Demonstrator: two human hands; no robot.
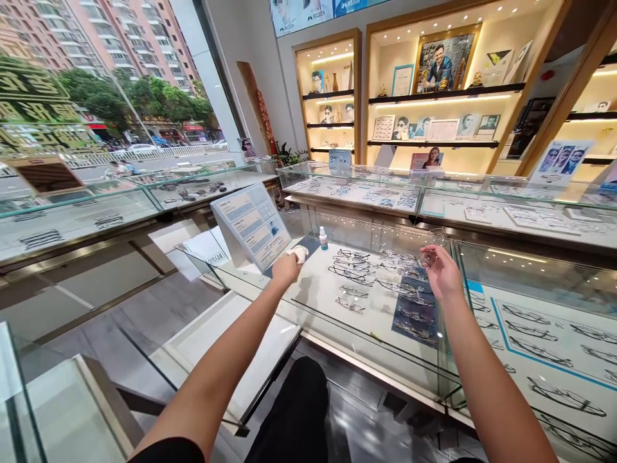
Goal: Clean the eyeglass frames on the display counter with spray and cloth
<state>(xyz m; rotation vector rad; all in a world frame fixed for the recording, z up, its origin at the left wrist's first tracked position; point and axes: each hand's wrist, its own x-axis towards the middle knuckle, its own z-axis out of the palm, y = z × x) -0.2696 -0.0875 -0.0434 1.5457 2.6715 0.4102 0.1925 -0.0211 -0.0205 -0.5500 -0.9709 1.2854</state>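
Note:
My left hand (286, 270) is closed on a crumpled white cloth (301, 254), just in front of a standing information board (253, 225). My right hand (444, 276) is raised over the right part of the glass display case (328, 325), its fingers pinching a thin-rimmed pair of glasses (427, 258). Those glasses are small and partly lost against the case behind. A small white bottle (323, 239) stands upright between my hands, nearer the left one. Several rows of eyeglasses (351, 265) lie within the case below, some over a dark strip (402, 321) at the right.
A pulled-out white drawer (241, 341) sticks out at the front left. More eyeglasses (540, 331) fill the adjoining case on the right. Other glass counters (351, 190) run along the back and the window side. Lit wall shelves (438, 96) rise behind them.

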